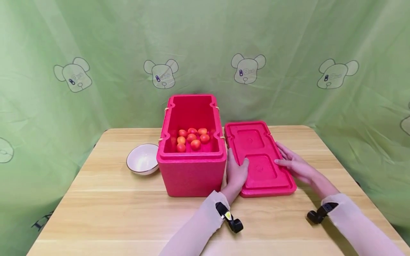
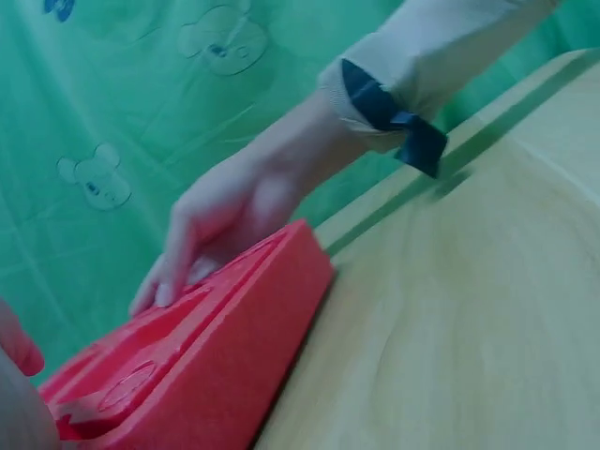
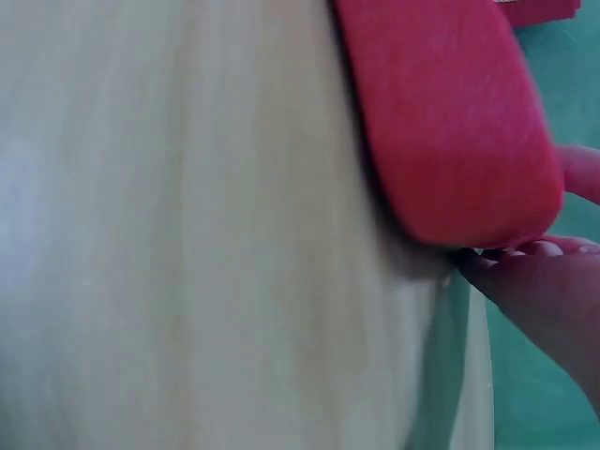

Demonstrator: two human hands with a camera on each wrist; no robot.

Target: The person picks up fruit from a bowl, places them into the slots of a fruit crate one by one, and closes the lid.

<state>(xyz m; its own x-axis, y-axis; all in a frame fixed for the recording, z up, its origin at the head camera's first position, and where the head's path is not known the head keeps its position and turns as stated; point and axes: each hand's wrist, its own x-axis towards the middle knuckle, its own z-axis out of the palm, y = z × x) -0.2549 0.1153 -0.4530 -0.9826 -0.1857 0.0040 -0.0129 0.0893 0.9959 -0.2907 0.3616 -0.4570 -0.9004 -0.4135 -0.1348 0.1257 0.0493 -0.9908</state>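
A red foam box lid (image 1: 260,167) lies on the table with its recessed face up. My left hand (image 1: 237,172) grips its left long edge, thumb over the top and fingers down the side towards the box. On the opposite edge, my right hand (image 1: 298,166) holds the lid with its thumb on top; the right wrist view shows fingers (image 3: 544,267) tucked beneath the edge. Left of the lid stands the open red foam box (image 1: 192,179), with several small red and orange tomatoes (image 1: 195,144) on its floor. Part of the left hand's fingers is hidden.
A white bowl (image 1: 142,160) with a dark rim stands against the box's left side. The wooden table (image 1: 128,217) ends at a green curtain (image 1: 205,42) printed with bear heads. Only a narrow gap separates box and lid.
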